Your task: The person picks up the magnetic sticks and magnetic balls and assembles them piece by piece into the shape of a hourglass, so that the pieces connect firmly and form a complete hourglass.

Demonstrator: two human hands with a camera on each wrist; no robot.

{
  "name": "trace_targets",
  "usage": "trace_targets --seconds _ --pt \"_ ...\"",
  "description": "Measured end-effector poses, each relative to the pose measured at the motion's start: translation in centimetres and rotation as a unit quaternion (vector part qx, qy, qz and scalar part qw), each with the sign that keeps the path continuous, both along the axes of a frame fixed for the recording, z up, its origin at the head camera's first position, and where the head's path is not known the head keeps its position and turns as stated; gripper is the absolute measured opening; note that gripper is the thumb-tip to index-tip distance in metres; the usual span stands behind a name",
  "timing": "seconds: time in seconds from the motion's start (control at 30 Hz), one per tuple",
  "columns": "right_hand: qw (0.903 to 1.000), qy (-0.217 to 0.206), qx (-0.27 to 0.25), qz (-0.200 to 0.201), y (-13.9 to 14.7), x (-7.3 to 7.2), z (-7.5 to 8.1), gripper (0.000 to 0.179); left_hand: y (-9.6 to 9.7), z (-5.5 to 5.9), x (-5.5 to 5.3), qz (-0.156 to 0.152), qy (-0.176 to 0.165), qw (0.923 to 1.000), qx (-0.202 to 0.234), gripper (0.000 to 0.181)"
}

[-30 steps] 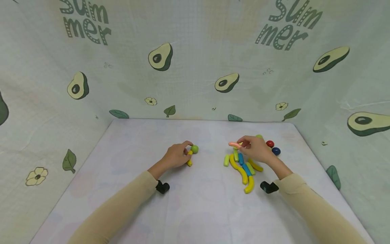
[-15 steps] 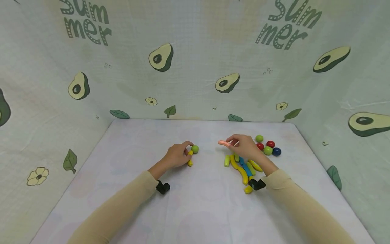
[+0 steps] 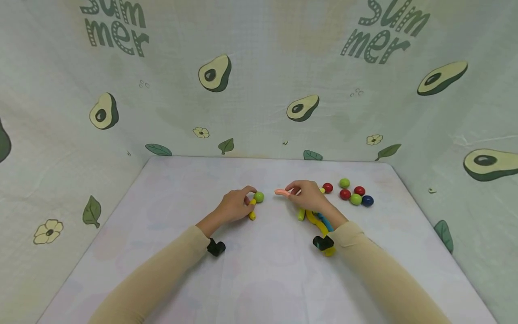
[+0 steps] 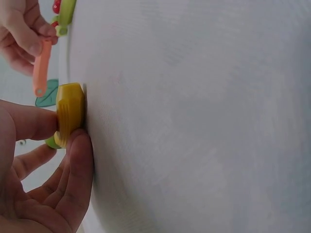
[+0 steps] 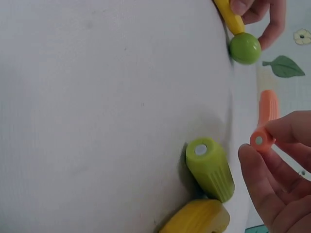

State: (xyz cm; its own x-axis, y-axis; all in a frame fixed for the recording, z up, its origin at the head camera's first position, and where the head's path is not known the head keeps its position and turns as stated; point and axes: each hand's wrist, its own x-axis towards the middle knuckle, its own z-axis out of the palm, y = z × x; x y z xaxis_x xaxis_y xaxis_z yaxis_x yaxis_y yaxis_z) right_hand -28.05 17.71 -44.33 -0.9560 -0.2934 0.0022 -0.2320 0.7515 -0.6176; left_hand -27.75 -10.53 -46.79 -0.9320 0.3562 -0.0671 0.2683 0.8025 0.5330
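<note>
Between thumb and fingers my left hand pinches a curved yellow magnetic stick down at the tabletop. A green ball sits against the far end of that stick, one left finger close to it. My right hand holds a curved salmon-orange magnetic stick by one end, raised off the table, its other end pointing toward the green ball. A round silvery spot shows in the held end. Under the right hand and wrist lie a short lime stick and a yellow curved stick, partly hidden.
Loose balls lie at the back right: several red and green ones, such as a red ball, and a dark blue ball. A blue stick shows under the right forearm. A patterned cloth wall stands behind the table.
My right hand has moved left with the orange stick, from above the pile toward the green ball. Another red ball has come into view behind it. The left hand stays in place.
</note>
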Motion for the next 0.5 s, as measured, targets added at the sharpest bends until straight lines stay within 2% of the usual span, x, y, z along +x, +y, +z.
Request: trace_targets --seconds 0.5 --pt "0.9996 -0.02 -0.013 0.014 -2.4 -1.1 -1.1 0.025 0.1 0.0 0.0 0.0 0.001 1.0 0.003 0.048"
